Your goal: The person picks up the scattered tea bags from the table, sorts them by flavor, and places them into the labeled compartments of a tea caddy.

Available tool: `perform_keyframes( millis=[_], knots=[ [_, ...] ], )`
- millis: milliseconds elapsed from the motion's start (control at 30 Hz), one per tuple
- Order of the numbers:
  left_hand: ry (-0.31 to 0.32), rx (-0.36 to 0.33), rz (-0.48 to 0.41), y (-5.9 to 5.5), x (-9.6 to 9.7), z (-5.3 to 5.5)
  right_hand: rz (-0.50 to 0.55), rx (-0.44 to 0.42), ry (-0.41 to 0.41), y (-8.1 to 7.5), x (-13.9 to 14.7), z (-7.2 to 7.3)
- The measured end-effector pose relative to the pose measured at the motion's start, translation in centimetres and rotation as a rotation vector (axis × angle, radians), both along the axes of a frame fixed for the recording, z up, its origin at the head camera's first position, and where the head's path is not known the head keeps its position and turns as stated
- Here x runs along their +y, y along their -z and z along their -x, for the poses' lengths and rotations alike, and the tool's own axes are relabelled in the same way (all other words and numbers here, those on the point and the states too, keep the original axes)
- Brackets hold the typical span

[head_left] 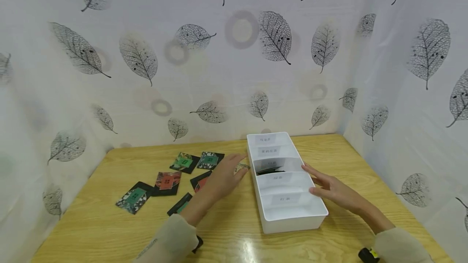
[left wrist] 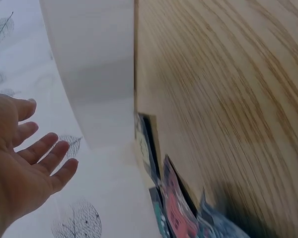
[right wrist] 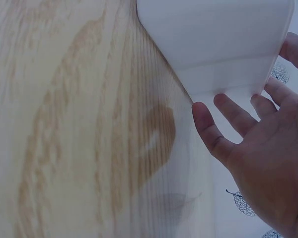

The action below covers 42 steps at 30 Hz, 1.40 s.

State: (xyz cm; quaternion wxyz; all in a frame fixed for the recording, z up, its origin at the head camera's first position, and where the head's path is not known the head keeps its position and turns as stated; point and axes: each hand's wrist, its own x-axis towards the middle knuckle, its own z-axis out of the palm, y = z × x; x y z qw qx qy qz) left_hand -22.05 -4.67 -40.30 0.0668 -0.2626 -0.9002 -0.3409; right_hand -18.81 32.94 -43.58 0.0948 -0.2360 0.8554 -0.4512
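Note:
A long white divided box (head_left: 296, 225) stands on the table, its compartments marked with paper labels. One middle compartment holds a few thin dark packets (head_left: 269, 170). My left hand (head_left: 224, 177) hovers over the table just left of the box, fingers extended and holding nothing; it partly hides a pale patterned packet (head_left: 240, 168) and a red-labelled packet (head_left: 200, 181). In the left wrist view its fingers (left wrist: 52, 153) are loosely spread. My right hand (head_left: 336, 192) rests against the box's right side, its spread fingertips (right wrist: 203, 116) touching the outer wall.
Left of the box lie several flat square packets: green-labelled ones (head_left: 134, 197) and a red-labelled one (head_left: 168, 182) among them. Another dark packet (head_left: 179, 204) is partly behind my left forearm. A leaf-print curtain (head_left: 219, 72) surrounds the wooden table (head_left: 91, 222).

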Motion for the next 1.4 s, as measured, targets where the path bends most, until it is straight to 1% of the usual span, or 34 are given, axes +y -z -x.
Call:
perform_keyframes(
  millis=[100,300,400,533,667,867,933,1100,1267,1333,1400],
  knots=[
    [-0.039,-0.060,-0.035,0.0,-1.1,0.3,0.003,-0.002,0.001,0.0,0.1,0.0],
    [-0.126,-0.166,-0.205,0.4,-3.4,1.1,0.011,-0.012,0.002,0.0,0.2,-0.1],
    [-0.183,-0.205,-0.262,0.7,-4.5,1.5,0.015,-0.013,0.000,0.0,0.1,-0.1],
    [-0.233,-0.229,-0.282,1.0,-5.9,2.0,0.012,-0.006,0.000,0.0,0.2,-0.1],
    [-0.255,-0.268,-0.290,1.4,-7.1,2.8,0.004,0.000,0.003,0.0,0.3,-0.1],
    [-0.339,-0.350,-0.262,1.9,-8.3,4.0,0.017,-0.006,0.003,0.1,0.4,-0.1],
    [-0.358,-0.369,-0.259,2.1,-8.5,4.4,0.018,-0.007,0.003,0.1,0.4,-0.1],
    [-0.401,-0.373,-0.201,2.8,-8.7,5.3,0.019,-0.006,0.005,0.1,0.3,-0.1],
    [-0.498,-0.355,-0.051,3.4,-8.2,6.0,0.022,-0.011,-0.001,0.1,0.1,-0.1],
    [-0.535,-0.341,0.020,3.5,-7.9,6.1,0.023,-0.009,-0.004,0.1,0.1,0.0],
    [-0.557,-0.319,0.081,3.6,-7.6,6.1,0.027,-0.006,-0.007,0.1,0.1,0.0]
  ],
)
